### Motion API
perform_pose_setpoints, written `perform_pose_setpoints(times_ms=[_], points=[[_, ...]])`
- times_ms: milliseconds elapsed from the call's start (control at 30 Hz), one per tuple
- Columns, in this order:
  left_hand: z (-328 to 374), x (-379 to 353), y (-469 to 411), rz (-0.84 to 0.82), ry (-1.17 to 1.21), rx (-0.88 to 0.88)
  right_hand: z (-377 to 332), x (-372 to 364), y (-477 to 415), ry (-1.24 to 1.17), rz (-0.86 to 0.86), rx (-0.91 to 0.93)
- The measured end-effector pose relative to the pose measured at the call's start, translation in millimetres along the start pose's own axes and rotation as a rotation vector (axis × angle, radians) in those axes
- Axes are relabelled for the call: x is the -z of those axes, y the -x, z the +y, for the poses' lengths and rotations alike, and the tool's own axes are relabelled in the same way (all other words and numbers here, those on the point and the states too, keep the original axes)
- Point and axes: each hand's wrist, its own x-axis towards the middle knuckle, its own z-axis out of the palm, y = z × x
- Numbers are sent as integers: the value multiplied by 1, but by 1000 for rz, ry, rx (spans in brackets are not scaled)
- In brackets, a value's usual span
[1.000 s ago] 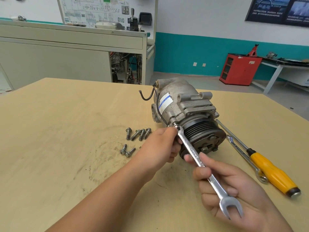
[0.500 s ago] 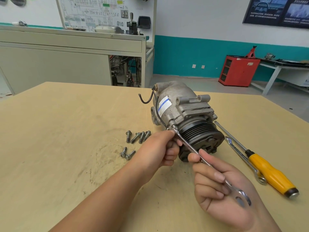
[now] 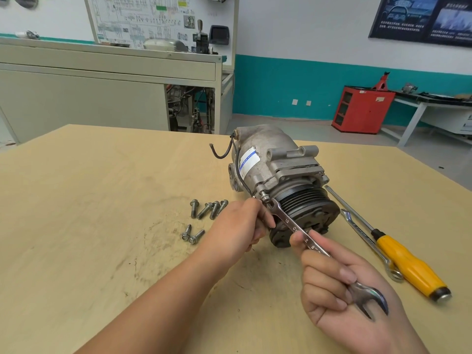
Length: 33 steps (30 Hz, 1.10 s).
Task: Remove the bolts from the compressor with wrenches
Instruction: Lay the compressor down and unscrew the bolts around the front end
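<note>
A grey metal compressor [image 3: 270,159] with a black ribbed pulley lies on the wooden table [image 3: 102,226]. My right hand [image 3: 339,284] grips a silver combination wrench [image 3: 301,232]. Its ring end sits just below a bolt [image 3: 264,196] that sticks out of the compressor's front flange. My left hand [image 3: 238,226] is curled against the compressor's near side, beside the bolt and the wrench head. What its fingers hold is hidden. Several removed bolts [image 3: 208,210] lie loose on the table to the left.
A yellow-handled screwdriver [image 3: 406,264] and a second wrench [image 3: 367,244] lie on the table to the right of the compressor. A grey workbench [image 3: 102,72] and a red cabinet [image 3: 362,108] stand beyond the table.
My right hand has turned the wrench about its shaft, so the flat face and the open end show again. The view has drawn a little closer. The left hand stays by the bolt.
</note>
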Motion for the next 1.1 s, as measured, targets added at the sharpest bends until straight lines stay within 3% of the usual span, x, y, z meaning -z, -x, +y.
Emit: perform_pose_setpoints(times_ms=[867,1100], points=[[2,3,3,33,3,-14,-10,9,-3,-58,-49,-131],[2,1,3,23,-2,-22,-11,1,-5,28,-10,-80]])
